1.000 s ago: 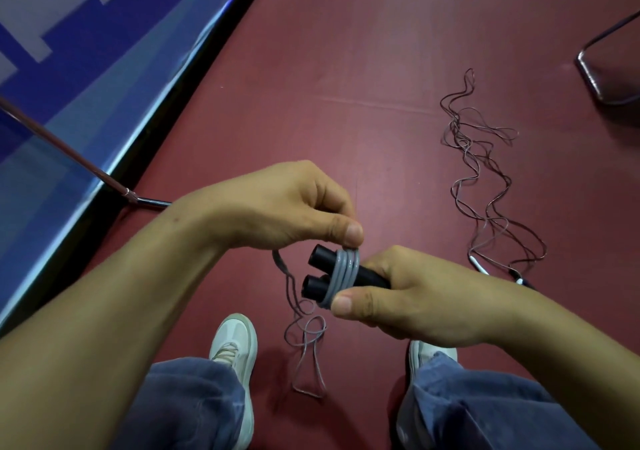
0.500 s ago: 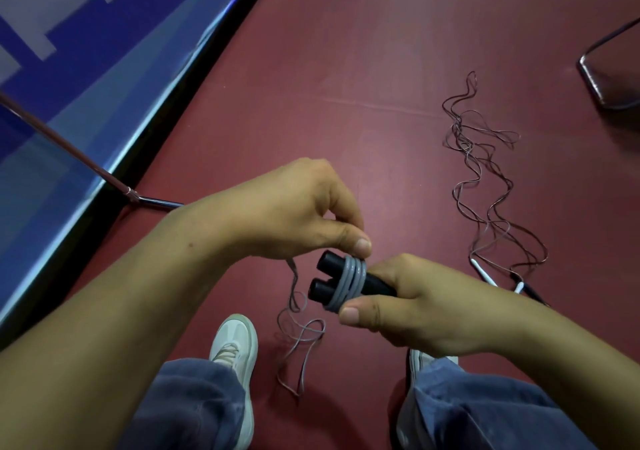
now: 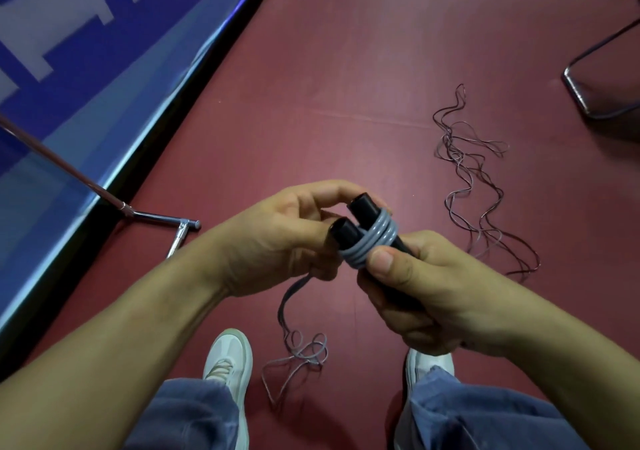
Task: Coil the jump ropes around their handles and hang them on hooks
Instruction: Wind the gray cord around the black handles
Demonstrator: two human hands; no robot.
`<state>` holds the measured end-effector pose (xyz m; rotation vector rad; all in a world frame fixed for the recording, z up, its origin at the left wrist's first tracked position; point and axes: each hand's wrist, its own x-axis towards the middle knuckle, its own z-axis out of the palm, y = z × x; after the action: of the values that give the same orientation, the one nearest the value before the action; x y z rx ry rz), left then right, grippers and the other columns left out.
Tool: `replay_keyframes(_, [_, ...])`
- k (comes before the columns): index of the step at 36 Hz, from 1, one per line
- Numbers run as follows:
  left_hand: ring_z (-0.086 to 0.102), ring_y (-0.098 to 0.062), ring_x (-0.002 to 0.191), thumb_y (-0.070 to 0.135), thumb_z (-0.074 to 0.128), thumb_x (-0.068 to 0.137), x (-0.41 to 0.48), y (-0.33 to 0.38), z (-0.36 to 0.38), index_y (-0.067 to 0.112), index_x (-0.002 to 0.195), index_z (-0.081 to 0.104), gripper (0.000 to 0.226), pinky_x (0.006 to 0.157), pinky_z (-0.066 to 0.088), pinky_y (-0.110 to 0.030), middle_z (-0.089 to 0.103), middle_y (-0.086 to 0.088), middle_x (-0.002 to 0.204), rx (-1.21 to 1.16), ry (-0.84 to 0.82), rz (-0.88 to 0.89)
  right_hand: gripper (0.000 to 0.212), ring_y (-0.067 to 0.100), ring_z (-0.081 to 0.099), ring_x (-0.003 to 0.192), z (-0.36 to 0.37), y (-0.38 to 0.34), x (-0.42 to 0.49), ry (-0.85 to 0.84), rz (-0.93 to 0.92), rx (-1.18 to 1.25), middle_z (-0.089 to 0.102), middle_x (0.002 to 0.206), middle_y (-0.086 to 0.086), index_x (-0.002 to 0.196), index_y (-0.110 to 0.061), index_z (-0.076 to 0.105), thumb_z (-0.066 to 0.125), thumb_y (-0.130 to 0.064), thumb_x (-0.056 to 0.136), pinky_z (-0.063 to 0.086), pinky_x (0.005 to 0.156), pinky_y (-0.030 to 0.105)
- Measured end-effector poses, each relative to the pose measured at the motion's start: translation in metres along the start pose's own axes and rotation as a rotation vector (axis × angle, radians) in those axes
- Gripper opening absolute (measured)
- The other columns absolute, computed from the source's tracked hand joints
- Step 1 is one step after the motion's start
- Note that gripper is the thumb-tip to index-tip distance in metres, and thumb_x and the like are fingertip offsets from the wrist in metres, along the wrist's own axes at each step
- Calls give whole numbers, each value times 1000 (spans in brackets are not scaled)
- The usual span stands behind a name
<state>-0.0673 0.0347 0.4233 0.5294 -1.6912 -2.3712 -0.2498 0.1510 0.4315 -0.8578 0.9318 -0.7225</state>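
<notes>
My right hand (image 3: 420,290) grips two black handles (image 3: 360,219) held side by side, thumb pressed on the grey rope coils (image 3: 375,241) wound around them. My left hand (image 3: 277,238) curls under and behind the handle ends, holding the loose grey rope (image 3: 294,318), which hangs down from it to a small tangle on the floor between my shoes. A second jump rope (image 3: 474,186) lies in loose dark loops on the floor to the right; its handles are hidden behind my right wrist.
The red floor (image 3: 346,85) stretches ahead. A blue wall panel (image 3: 86,51) runs along the left, with a metal rod and foot (image 3: 152,219) at its base. A metal chair frame (image 3: 588,103) sits at the upper right.
My hands have risen and tilted the handle ends upward. The left hand moved from above the coils to below and behind them, carrying the rope round. The tangle on the floor grew smaller.
</notes>
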Motion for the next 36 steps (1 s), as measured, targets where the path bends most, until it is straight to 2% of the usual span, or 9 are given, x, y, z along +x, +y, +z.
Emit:
replay_keyframes(2, [31,-27,70,-4,61,81,-2,0,0,9,122,67,44,64,35,-32,50,-13,88,0,-9,10,51,8,22,39,-2,1,-1,20,-6,34,27,51,3,63,-23,54,75,-67,74,26,40,15])
replay_keyframes(7, [46,-10,70,24,73,86,-7,3,2,18,120,73,35,65,41,-26,59,8,79,313,56,59,47,8,25,36,-3,0,-4,84,5,54,32,50,4,66,-22,54,70,-65,77,26,40,14])
replay_keyframes(12, [39,-15,56,33,70,89,-3,-5,13,24,94,78,13,54,36,-29,44,0,62,359,229,129,48,9,25,34,-3,-2,-2,178,17,57,32,51,5,69,-18,51,66,-59,87,23,39,15])
replay_keyframes(17, [36,-17,52,41,65,91,-1,-12,20,23,73,69,25,50,29,-31,45,-5,59,389,323,147,37,10,24,38,-2,-3,-1,247,12,16,32,53,7,64,-21,54,64,-51,83,20,40,18])
replay_keyframes(19, [39,-15,51,39,61,91,0,-15,22,16,72,65,31,50,31,-28,49,1,56,455,382,147,37,11,23,40,-2,-4,0,283,3,-29,31,55,8,66,-20,54,68,-51,81,18,40,19])
replay_keyframes(23, [42,-9,48,46,55,92,-1,-22,26,24,72,68,33,49,34,-25,52,6,53,585,486,138,39,14,19,46,-2,-9,1,356,-8,-139,29,64,13,74,-16,59,73,-52,78,14,42,25])
replay_keyframes(27, [46,-11,56,53,56,92,-2,-21,25,21,80,68,36,56,38,-33,53,5,63,584,425,108,40,12,19,43,-5,-9,-1,332,22,-89,28,59,10,79,-13,57,67,-52,85,15,41,21])
replay_keyframes(31, [50,-21,57,30,69,83,0,-16,23,30,104,66,21,58,40,-36,56,-4,63,527,399,141,39,9,15,42,-6,-8,-1,259,33,35,26,55,4,69,-22,56,61,-57,85,15,42,17])
replay_keyframes(36, [43,-8,51,23,69,84,2,-17,22,26,83,65,5,52,36,-24,53,11,58,510,532,231,41,8,15,38,-6,-9,-1,202,37,112,27,53,3,70,-21,56,59,-60,84,16,41,14])
